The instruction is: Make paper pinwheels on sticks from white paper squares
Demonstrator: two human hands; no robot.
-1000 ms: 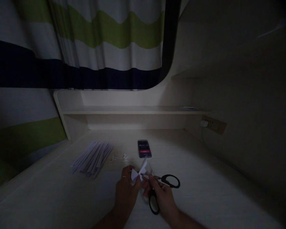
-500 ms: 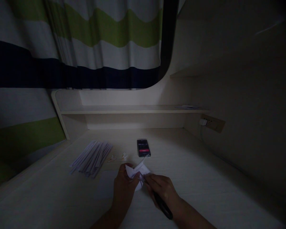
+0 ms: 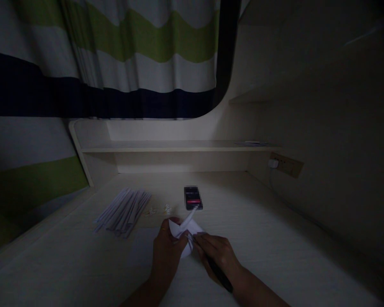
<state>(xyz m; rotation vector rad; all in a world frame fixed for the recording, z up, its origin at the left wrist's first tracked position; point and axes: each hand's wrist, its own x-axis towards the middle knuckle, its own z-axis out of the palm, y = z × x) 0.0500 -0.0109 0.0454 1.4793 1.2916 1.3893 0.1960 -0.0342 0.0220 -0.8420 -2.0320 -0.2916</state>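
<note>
My left hand (image 3: 168,247) is closed on a folded piece of white paper (image 3: 196,228), its thumb pressed on the middle. The paper has pointed flaps, one standing up toward the far side. My right hand (image 3: 219,253) is wrapped round a black-handled tool (image 3: 219,275). The tool's thin metal tip reaches the paper beside my left thumb; its exact kind is too dark to make out. Under and left of my left hand, a flat sheet of paper (image 3: 141,247) lies on the desk.
A bundle of rolled paper sticks (image 3: 124,211) lies left on the desk (image 3: 275,247). Two small piles of whitish bits (image 3: 167,209) sit right of it. A phone (image 3: 192,198) lies beyond the paper. Behind runs a shelf (image 3: 179,149); a plug (image 3: 273,163) is in the right wall socket.
The upright paper flap looks a little wider and leans slightly differently. The tool's metal tip shows more plainly beside my left thumb. Both hands stay in nearly the same place.
</note>
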